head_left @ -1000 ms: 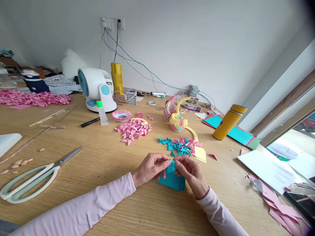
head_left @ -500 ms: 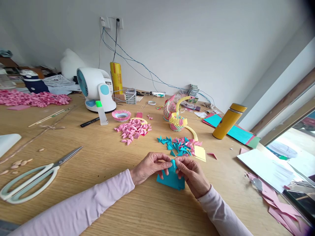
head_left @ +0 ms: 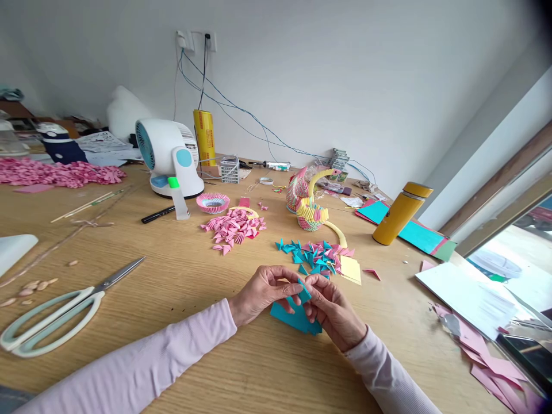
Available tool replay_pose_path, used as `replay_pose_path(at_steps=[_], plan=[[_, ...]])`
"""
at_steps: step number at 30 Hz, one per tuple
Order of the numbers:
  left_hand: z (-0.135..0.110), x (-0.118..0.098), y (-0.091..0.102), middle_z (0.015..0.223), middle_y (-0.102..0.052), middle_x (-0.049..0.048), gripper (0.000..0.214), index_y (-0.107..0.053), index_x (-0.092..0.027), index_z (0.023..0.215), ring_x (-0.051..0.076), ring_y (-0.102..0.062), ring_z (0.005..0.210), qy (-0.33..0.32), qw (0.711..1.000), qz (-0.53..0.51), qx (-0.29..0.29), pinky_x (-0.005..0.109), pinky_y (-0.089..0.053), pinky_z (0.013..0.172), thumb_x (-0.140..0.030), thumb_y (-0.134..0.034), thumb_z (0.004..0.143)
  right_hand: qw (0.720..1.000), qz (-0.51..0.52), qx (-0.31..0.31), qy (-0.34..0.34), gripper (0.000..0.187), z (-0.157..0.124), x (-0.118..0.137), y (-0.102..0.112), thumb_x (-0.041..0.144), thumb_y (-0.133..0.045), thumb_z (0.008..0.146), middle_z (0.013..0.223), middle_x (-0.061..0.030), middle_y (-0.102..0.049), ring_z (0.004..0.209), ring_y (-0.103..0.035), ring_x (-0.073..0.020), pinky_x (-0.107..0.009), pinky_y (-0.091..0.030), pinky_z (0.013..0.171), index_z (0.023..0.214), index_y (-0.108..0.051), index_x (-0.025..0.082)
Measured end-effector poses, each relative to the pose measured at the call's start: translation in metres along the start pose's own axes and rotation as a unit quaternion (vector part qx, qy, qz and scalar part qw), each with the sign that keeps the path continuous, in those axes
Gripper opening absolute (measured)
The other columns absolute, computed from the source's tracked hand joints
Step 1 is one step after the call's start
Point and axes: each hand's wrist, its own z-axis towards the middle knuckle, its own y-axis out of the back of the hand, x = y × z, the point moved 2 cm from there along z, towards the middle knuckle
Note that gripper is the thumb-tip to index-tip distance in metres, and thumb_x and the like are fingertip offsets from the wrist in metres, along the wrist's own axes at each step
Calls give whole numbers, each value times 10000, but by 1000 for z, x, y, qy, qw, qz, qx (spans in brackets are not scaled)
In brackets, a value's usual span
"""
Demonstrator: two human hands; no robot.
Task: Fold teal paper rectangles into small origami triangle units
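Observation:
Both of my hands meet low at the middle of the wooden table [head_left: 185,276]. My left hand [head_left: 264,292] and my right hand [head_left: 331,308] pinch a small folded blue paper piece [head_left: 303,292] between their fingertips. Under them lies a stack of blue paper sheets [head_left: 288,316]. Just beyond my hands lies a heap of folded blue and pink paper triangles [head_left: 317,256] beside a yellow paper square [head_left: 351,269]. A second heap of pink folded triangles [head_left: 235,226] lies farther back.
Large scissors [head_left: 56,316] lie at the left. A white desk fan [head_left: 166,155], a pink paper ring [head_left: 213,202], a paper swan model [head_left: 309,201] and a yellow flask [head_left: 402,213] stand behind. White sheets [head_left: 470,296] and pink scraps [head_left: 495,365] lie at the right.
My hands have turned the small blue piece and shifted slightly toward me; the blue stack under them has slid a little left.

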Motion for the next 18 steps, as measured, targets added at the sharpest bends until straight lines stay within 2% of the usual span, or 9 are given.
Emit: replay_pose_path(at_steps=[5, 11, 14, 18], plan=[[1, 0, 1, 630, -645, 10, 258, -641, -123, 843, 128, -626, 600, -24, 999, -16, -33, 199, -506, 475, -303, -762, 703, 1000, -16, -4, 19, 278, -2, 0, -6, 457, -618, 838, 630, 27, -611, 495, -551, -75, -161, -441, 438, 856, -560, 185], [-1, -8, 0, 685, -642, 14, 248, -618, -124, 839, 118, -613, 594, -67, 995, 28, -64, 201, -496, 480, -311, -736, 727, 990, -94, -48, 97, 308, 0, 0, -5, 358, -774, 708, 678, 29, -621, 496, -541, -71, -182, -457, 448, 831, -556, 178], [-1, -9, 1, 719, -640, 10, 251, -609, -130, 856, 123, -624, 597, -83, 992, 75, -54, 216, -507, 498, -299, -737, 723, 982, -120, -86, 115, 291, 1, 1, -3, 374, -761, 717, 613, 47, -572, 487, -533, -69, -177, -448, 441, 798, -568, 171], [1, -6, 3, 759, -667, 33, 246, -647, -119, 861, 128, -643, 638, -68, 987, 132, -56, 209, -505, 541, -302, -735, 723, 974, -147, -112, 128, 291, 0, 4, -1, 392, -756, 717, 597, 39, -563, 503, -525, -71, -175, -443, 450, 798, -596, 163]])
